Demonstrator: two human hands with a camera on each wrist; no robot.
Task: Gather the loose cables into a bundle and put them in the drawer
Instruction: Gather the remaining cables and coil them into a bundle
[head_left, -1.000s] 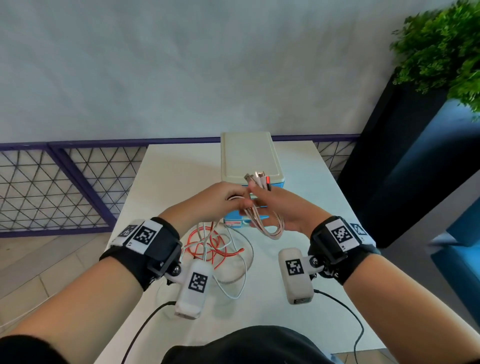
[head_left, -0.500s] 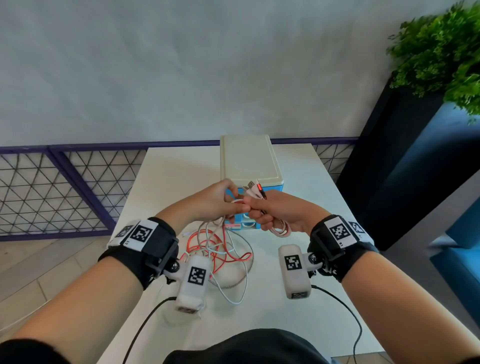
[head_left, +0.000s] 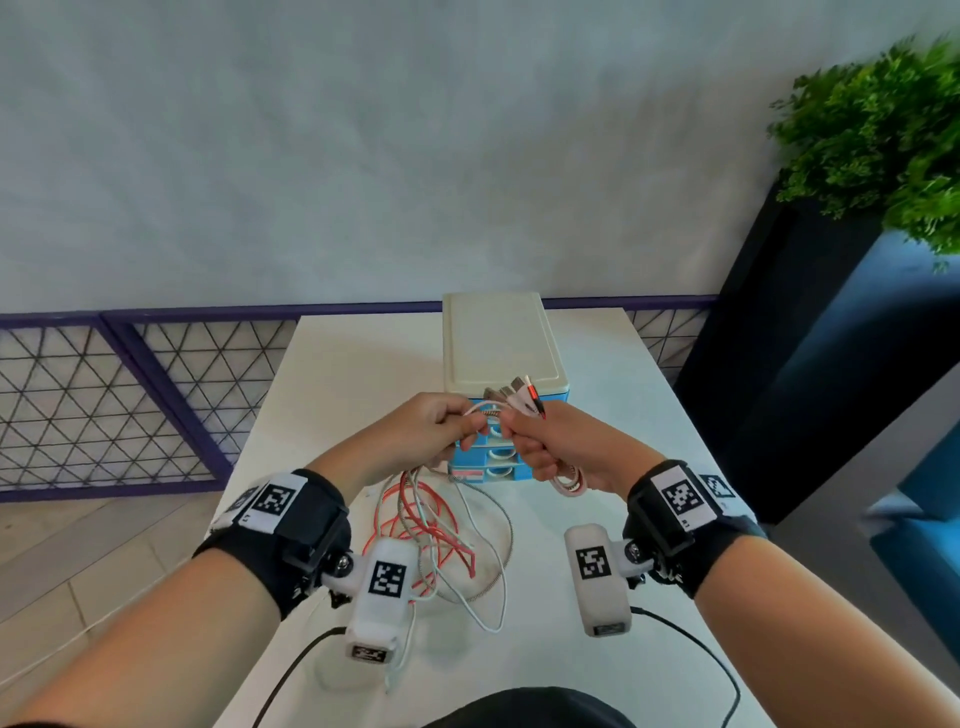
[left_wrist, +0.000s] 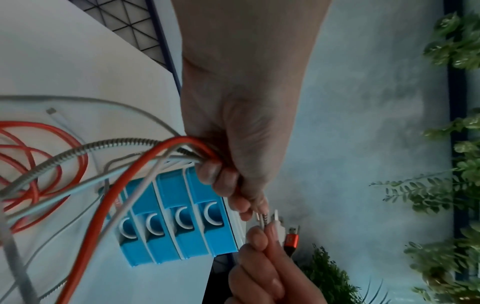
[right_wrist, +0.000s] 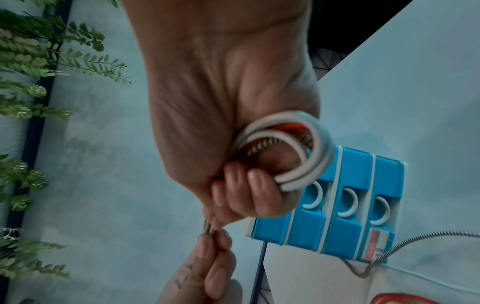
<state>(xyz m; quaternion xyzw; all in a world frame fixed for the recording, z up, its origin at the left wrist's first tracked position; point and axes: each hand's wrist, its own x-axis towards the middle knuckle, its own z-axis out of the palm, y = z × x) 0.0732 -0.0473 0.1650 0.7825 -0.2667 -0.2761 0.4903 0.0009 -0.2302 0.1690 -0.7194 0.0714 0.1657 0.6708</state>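
1. Loose cables (head_left: 441, 540) lie tangled on the table (head_left: 332, 374), nearest the person.
2. The left hand (head_left: 431, 431) grips the strands rising from that tangle.
3. The right hand (head_left: 561, 447) clutches the coiled loops, plugs (head_left: 514, 395) sticking up.
4. Behind both hands stands the drawer unit (head_left: 498, 338), its drawers (left_wrist: 166, 218) closed.

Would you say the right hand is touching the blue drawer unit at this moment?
Cannot tell. In the right wrist view the right hand overlaps the drawer unit, and the head view shows no clear gap.
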